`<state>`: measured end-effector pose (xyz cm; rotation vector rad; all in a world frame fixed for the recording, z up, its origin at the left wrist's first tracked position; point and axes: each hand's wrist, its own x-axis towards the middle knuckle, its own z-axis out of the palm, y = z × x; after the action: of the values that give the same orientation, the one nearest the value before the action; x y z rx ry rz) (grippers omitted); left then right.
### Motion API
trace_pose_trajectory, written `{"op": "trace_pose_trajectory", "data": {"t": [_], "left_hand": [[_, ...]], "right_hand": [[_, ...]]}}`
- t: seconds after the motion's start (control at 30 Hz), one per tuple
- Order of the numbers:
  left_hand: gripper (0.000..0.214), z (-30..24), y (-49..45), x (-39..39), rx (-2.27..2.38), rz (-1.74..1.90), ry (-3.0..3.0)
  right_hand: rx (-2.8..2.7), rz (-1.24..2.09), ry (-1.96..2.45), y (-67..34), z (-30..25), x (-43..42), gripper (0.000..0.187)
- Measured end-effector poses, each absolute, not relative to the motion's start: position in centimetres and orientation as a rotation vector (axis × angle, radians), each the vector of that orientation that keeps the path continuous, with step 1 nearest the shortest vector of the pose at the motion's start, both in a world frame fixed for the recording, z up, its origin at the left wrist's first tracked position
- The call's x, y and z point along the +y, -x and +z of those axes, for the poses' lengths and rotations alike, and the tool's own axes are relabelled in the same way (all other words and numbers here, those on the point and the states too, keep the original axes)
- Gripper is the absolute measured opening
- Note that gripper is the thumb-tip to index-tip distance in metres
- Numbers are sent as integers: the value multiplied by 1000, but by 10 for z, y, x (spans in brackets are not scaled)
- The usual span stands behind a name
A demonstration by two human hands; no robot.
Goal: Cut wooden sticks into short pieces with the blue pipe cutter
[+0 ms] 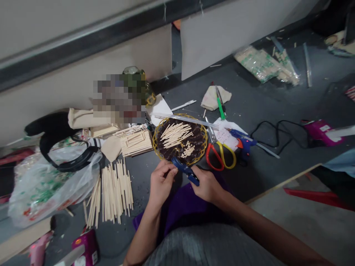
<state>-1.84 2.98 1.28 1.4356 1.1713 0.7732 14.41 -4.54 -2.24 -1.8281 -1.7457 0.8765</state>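
Note:
My right hand (208, 184) is closed around a blue hand-held cutter (184, 170), its head pointing up and left over the near rim of a basket. Close to the cutter's head, my left hand (163, 181) has thumb and fingers pinched together; whatever lies between them is too small to make out. The woven brown basket (201, 135) with a yellow rim holds a pile of thin wooden sticks (176, 133) and a heap of short cut pieces (188, 150). Red-and-yellow-handled scissors (222, 157) rest just right of the basket.
Long wooden sticks (116, 192) lie at left beside a plastic bag (61, 177). A blue glue gun (244, 142) sits right of the scissors, its cable reaching a purple box (321, 132). A pink glue gun (40, 249) is near left. Packaged sticks (257, 64) lie far right.

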Motion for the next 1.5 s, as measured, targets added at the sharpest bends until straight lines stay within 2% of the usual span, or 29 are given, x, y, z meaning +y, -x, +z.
{"op": "trace_pose_trajectory", "data": {"t": [0.23,0.47,0.67,0.9,1.23,1.5], "left_hand": [[12,6,24,32,1230,791,-1483],[13,6,26,35,1270,774,-1456],[24,12,25,29,1238,725,-1228],[33,16,24,21,1177,734,-1001],[18,26,26,7,1086,801,-1183],[14,40,28,2,1073,796,-1344]], "right_hand": [[-1837,826,1894,-143,-31,-38,14],[-1705,1055,1862,-145,-5,-40,18],[-1389,1336,1762,-154,22,-45,16],[-1309,1294,1716,-153,23,-54,13],[-1560,1055,1727,-140,14,-63,49],[-1711,961,1832,-135,20,-65,58]]}}
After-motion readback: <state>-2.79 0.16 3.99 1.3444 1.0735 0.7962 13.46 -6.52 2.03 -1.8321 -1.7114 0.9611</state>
